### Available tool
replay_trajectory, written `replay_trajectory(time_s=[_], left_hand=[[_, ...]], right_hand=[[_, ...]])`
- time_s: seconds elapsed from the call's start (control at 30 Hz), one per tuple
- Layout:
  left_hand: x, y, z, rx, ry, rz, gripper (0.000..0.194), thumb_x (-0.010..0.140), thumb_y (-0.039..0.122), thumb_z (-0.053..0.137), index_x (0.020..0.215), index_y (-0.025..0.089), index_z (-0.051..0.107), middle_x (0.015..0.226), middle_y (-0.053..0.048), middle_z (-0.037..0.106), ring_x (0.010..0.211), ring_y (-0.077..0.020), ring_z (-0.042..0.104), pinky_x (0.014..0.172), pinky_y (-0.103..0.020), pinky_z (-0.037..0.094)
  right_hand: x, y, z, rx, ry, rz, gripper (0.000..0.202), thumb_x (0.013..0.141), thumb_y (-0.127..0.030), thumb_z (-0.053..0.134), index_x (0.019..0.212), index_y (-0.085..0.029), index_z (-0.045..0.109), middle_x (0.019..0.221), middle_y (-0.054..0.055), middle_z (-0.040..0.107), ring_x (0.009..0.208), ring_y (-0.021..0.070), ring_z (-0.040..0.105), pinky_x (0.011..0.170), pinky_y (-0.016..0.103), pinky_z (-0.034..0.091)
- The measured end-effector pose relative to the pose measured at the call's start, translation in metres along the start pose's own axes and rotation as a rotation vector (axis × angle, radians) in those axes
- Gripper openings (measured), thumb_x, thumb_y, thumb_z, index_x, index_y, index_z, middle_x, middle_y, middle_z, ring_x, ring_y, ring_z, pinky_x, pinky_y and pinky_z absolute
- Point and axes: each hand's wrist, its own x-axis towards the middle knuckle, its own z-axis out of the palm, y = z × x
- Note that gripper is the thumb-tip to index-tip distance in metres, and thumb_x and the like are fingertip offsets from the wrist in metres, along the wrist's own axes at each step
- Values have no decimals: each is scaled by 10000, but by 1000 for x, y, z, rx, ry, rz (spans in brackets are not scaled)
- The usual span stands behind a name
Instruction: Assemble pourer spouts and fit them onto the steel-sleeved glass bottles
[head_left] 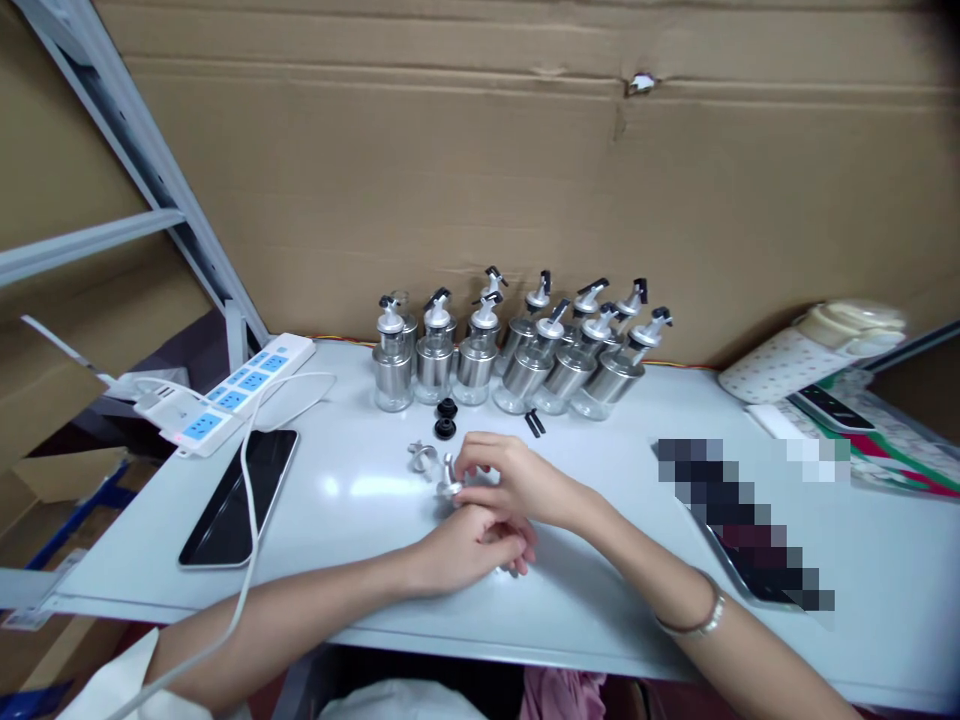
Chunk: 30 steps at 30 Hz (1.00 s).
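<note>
My right hand has its thumb and index finger around a silver pourer spout just above the table. Below it, my left hand is turned inward with curled fingers; whatever those fingers hold, if anything, is hidden. Left of the spout lie more silver pieces. Two black stoppers sit behind them, and small black flip caps lie to the right. Several glass and steel bottles with silver and black pourers stand at the back of the table.
On the left are a white power strip, a black tablet and a white cable crossing my left forearm. A dark, partly pixelated device lies right, below a dotted bottle. Cardboard stands behind the table.
</note>
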Motion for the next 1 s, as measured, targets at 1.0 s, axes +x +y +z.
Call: replay_trajectory(time_s=[1.0], left_hand=[[5,0,-8,-314,145,5,424,815,579,541,926,180,448,709,3,610,568,-151,617,618,-301,442]], right_hand=[[-91,67,-61,21,-108,458,134,688,-188,726,816,-228,735,853,40,714,749,198,677,692,315,536]])
